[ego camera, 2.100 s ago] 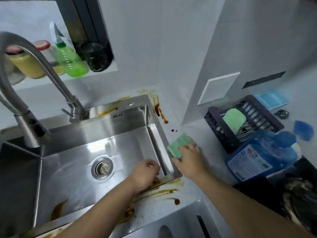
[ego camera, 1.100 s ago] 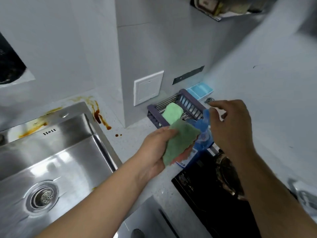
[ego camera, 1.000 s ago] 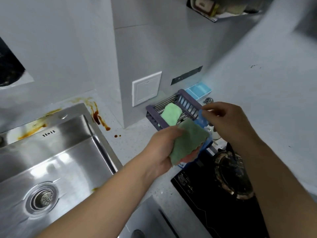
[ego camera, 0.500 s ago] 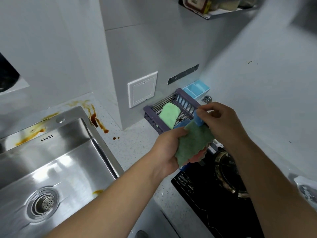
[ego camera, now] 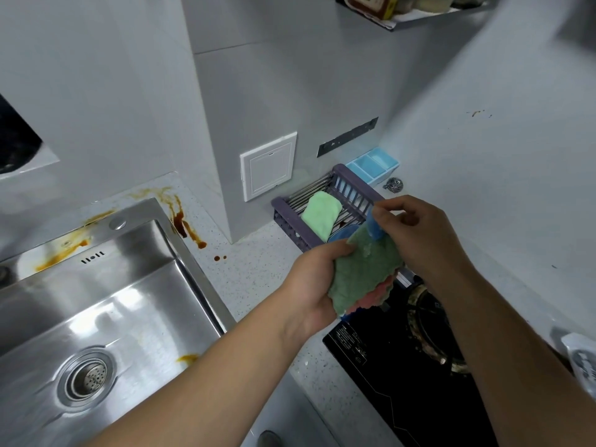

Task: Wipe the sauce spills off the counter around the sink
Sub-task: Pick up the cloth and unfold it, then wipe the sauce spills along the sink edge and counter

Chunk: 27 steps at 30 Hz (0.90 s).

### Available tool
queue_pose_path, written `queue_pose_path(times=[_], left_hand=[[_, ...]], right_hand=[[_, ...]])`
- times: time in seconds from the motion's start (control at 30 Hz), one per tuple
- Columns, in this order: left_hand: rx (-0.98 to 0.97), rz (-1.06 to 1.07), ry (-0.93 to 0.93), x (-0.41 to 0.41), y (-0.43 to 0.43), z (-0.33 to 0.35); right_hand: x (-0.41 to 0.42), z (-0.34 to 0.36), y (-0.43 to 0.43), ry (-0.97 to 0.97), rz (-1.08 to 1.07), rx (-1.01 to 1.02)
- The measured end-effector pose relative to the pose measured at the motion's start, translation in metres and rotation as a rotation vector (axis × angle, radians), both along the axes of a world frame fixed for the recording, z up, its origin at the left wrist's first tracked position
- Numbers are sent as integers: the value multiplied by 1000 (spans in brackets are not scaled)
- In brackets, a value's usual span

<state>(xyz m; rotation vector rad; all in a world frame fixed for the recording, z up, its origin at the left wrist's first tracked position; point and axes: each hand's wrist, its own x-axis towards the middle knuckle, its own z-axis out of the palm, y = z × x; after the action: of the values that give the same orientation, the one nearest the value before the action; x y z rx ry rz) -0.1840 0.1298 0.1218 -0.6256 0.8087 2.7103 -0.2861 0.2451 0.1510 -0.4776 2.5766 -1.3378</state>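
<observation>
My left hand grips a folded green cloth with a pink underside, held up above the counter to the right of the steel sink. My right hand pinches the blue top of a detergent bottle right at the cloth's upper edge; the bottle's body is hidden behind the cloth. Brown sauce streaks run down the counter at the sink's back right corner. Two small drops lie nearby, and orange smears mark the sink's back ledge.
A purple drying rack holding a light green cloth stands against the wall pillar. Behind it are a blue tray and a steel scourer. A black gas hob lies under my right forearm.
The cloth left the counter by the sink and passed from my right hand to my left. My right hand closed on the blue bottle top and brought it to the cloth.
</observation>
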Motion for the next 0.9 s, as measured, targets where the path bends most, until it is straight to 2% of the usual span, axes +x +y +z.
queue_pose_path(times=[0.1, 0.23, 0.3, 0.37, 0.47, 0.57, 0.63, 0.73, 0.77, 0.83, 0.9], left_hand=[[31, 3, -18, 6, -6, -3], [21, 88, -114, 33, -29, -21], [-24, 185, -183, 54, -47, -38], [-45, 290, -264, 79, -68, -54], [-53, 437, -356, 108, -92, -72], [-163, 493, -406, 120, -105, -90], [-220, 511, -433, 118, -109, -100], [-301, 557, -481, 115, -121, -118], [-377, 552, -513, 116, -126, -125], [-493, 534, -556, 123, -136, -139], [-514, 551, -602, 130, -145, -152]], right_hand=[[11, 6, -2, 148, -1, 54], [55, 18, -16, 532, 51, -22], [80, 8, -24, 493, 153, -78], [99, -23, -42, 171, 197, -107], [112, -84, -73, -447, 212, 0], [114, -123, -113, -1015, 224, -172], [111, -138, -138, -1102, 206, -233], [102, -155, -164, -952, 113, -215], [97, -157, -171, -812, 123, -152], [88, -156, -183, -400, 200, 44], [80, -163, -191, 18, 356, 162]])
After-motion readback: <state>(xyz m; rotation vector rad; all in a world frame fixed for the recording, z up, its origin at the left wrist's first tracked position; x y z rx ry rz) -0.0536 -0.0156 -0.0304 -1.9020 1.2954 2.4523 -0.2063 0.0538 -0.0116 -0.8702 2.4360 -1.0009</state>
